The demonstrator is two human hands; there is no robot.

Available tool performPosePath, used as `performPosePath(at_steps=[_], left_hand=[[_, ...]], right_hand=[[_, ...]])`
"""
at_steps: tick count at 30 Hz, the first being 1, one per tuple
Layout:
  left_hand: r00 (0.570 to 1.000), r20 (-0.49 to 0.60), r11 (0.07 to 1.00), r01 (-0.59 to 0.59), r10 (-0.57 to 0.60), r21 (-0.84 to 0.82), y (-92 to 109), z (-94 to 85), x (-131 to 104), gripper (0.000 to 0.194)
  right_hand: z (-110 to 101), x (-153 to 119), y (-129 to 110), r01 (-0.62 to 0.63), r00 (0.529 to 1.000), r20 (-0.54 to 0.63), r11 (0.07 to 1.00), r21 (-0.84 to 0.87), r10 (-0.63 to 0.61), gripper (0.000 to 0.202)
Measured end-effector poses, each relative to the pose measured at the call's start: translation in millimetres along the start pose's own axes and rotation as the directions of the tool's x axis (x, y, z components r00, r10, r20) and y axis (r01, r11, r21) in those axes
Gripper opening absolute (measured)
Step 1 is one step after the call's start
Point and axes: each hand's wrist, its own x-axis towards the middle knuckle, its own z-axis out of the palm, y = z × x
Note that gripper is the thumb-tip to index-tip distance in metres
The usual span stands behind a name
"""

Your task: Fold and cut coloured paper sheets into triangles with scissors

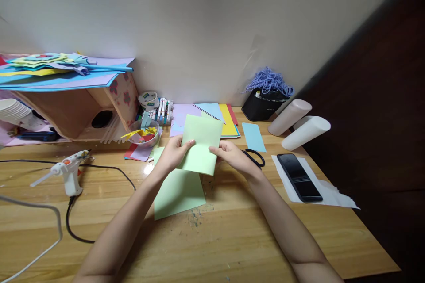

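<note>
A folded sheet of light green paper (202, 141) is held up above the table between both hands. My left hand (175, 151) grips its left edge, thumb lying on the front face. On the right edge, my right hand (232, 155) pinches it the same way, with the fingers hidden behind. Below it, a second light green sheet (181, 194) lies flat on the wooden table. Black-handled scissors (255, 159) rest just beyond my right wrist, their blades hidden from view.
To the left are a white glue gun (70, 170) with its cord and a pink box (121, 97). A bowl of paper scraps (146, 135), markers (162, 110) and coloured sheets (230, 128) line the back. A phone (299, 177) and white paper rolls (305, 132) sit right.
</note>
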Motion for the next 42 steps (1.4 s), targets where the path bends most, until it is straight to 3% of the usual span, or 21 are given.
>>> performPosePath(at_steps=[6,10,14,18,26,32,42], left_hand=[[0.998,-0.06,0.999,-0.035,0.037,0.032,-0.5,1.2,1.2,0.037],[0.993,-0.094,0.997,-0.061,0.065,0.047,-2.5,0.9,2.5,0.038],[0.993,-0.096,0.997,-0.07,0.071,0.018,-5.6,0.4,4.2,0.037],[0.988,-0.126,0.997,-0.082,0.083,0.012,-6.2,-0.9,4.4,0.038],[0.992,0.003,0.992,-0.128,0.128,0.011,-0.6,4.8,-2.6,0.04],[0.995,-0.014,0.991,-0.098,0.099,0.096,3.2,5.1,-4.5,0.032],[0.992,-0.064,0.991,-0.104,0.11,0.089,4.5,2.5,-2.3,0.027]], right_hand=[[1.6,0.8,2.2,-0.042,0.998,-0.04,0.996,0.073,0.045,0.037],[2.1,0.4,2.1,-0.042,0.997,0.075,0.997,0.065,0.037,0.033],[2.8,-0.6,0.5,-0.039,0.999,0.003,0.997,0.065,0.039,0.033],[3.2,-1.6,-0.4,-0.047,0.991,0.126,0.997,0.063,0.039,0.03],[-0.5,1.6,3.0,-0.003,0.994,-0.112,1.0,-0.011,0.002,0.034],[-7.1,-1.6,1.5,0.004,1.0,0.001,0.997,-0.073,-0.004,0.03],[-0.2,-1.3,-0.8,0.023,0.999,0.036,1.0,-0.012,-0.023,0.027]])
